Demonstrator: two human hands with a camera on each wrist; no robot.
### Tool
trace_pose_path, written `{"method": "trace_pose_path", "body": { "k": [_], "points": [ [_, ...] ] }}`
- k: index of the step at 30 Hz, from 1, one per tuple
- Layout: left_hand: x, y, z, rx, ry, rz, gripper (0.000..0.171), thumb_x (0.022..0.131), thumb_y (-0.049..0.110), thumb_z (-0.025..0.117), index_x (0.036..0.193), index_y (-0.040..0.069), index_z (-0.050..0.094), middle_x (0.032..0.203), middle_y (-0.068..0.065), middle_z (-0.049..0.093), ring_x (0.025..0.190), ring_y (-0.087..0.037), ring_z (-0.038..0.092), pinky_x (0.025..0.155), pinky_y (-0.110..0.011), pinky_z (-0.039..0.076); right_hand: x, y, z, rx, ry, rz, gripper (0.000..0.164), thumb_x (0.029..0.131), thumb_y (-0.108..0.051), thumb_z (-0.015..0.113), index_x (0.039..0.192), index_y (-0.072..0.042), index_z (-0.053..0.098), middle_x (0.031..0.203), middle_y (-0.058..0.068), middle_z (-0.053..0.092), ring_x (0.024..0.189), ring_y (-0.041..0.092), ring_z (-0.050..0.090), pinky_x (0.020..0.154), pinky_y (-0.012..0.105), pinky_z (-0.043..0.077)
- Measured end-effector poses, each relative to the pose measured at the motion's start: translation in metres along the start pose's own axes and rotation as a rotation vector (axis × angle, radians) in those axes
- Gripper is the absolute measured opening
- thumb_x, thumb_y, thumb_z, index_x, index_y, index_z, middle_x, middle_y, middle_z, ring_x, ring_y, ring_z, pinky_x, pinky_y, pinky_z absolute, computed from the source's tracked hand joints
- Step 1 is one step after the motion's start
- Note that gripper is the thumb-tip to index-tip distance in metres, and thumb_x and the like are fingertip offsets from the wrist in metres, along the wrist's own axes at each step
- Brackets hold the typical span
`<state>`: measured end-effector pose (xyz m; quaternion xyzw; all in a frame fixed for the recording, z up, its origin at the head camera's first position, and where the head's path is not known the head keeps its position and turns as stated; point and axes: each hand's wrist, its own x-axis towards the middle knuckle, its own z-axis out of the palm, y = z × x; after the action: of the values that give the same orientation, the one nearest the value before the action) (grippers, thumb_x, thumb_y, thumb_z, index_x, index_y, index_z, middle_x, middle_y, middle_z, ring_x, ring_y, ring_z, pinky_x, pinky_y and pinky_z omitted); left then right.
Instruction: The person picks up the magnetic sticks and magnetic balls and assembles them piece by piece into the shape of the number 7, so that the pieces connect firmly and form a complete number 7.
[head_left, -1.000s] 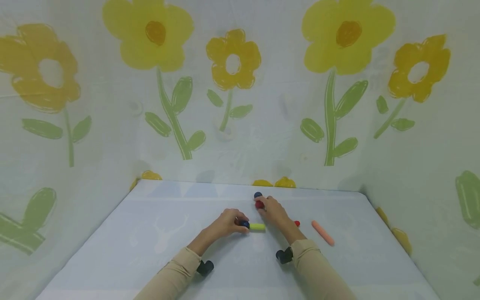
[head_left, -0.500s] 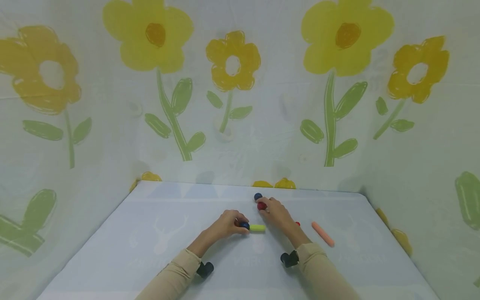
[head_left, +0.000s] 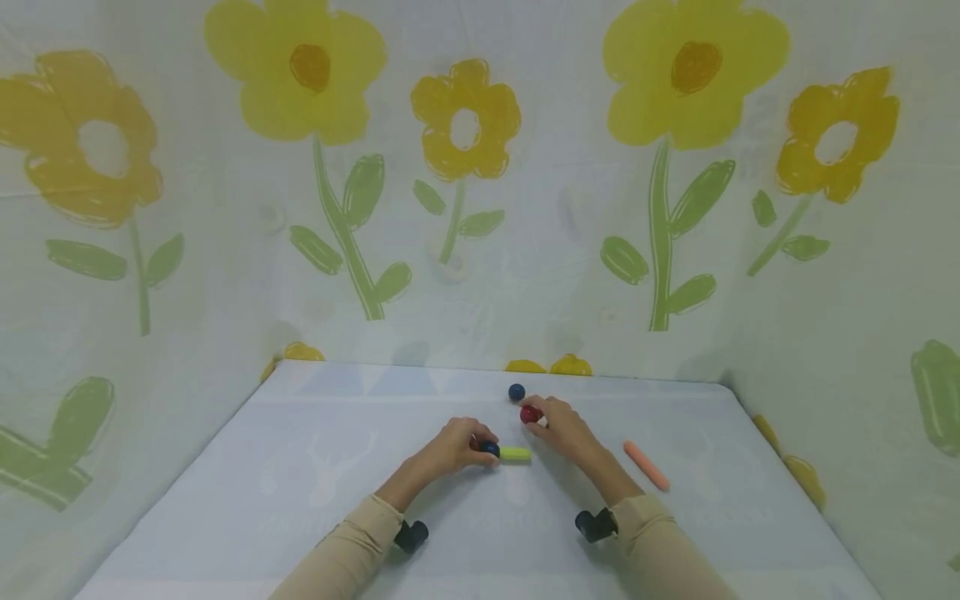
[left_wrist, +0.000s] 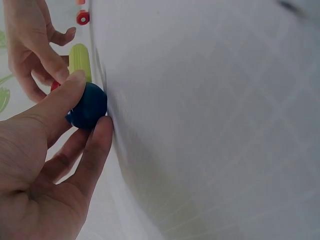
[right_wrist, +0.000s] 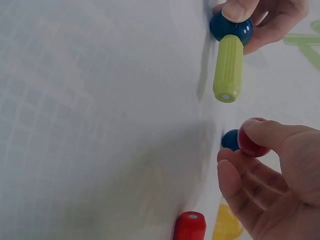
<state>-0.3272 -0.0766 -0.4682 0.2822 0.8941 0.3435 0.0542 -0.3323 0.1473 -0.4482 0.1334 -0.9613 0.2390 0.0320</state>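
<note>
My left hand (head_left: pixel 453 446) pinches a dark blue ball (left_wrist: pixel 90 106) between thumb and fingers. From that ball a ribbed yellow-green rod (right_wrist: pixel 228 70) points to the right, with a grey disc in its free end. A glossy red ball (head_left: pixel 528 414) is held by my right hand (head_left: pixel 564 429), thumb on one side and fingertips on the other. Just beyond the red ball, a second blue ball (head_left: pixel 517 392) lies on the table and is touched by neither hand.
An orange rod (head_left: pixel 646 465) lies to the right of my right forearm on the white-covered table (head_left: pixel 315 467). A red rod (right_wrist: pixel 190 227) shows low in the right wrist view; the forearm hides it in the head view. Flower-printed cloth (head_left: pixel 525 292) surrounds the table's back and sides.
My right hand has drawn the red ball a little to the right and nearer, away from the second blue ball. The left hand stays put with its ball and rod.
</note>
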Motion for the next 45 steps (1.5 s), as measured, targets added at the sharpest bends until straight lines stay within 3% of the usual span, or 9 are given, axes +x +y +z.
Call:
{"method": "trace_pose_path", "body": {
  "k": [11,45],
  "points": [
    [0.002,-0.001,0.001,0.005,-0.009,-0.013,0.034,0.081,0.023,0.08,0.111,0.008,0.074,0.098,0.0,0.072,0.075,-0.007,0.054,0.067,-0.018,0.048,-0.013,0.006,-0.005,-0.032,-0.005,0.026,0.039,0.089,-0.022,0.072,0.127,-0.023,0.062,0.108,0.006,0.067,0.097,0.02,0.06,0.088,0.041,0.056],
    [0.001,0.002,0.002,0.022,0.0,-0.044,0.035,0.08,0.025,0.081,0.111,0.01,0.074,0.099,0.001,0.073,0.076,-0.008,0.054,0.068,-0.017,0.048,-0.038,0.015,0.001,-0.015,-0.073,-0.012,0.038,0.088,-0.024,0.074,0.124,-0.021,0.063,0.104,0.001,0.07,0.089,0.013,0.059,0.084,0.037,0.056]
  ]
}}
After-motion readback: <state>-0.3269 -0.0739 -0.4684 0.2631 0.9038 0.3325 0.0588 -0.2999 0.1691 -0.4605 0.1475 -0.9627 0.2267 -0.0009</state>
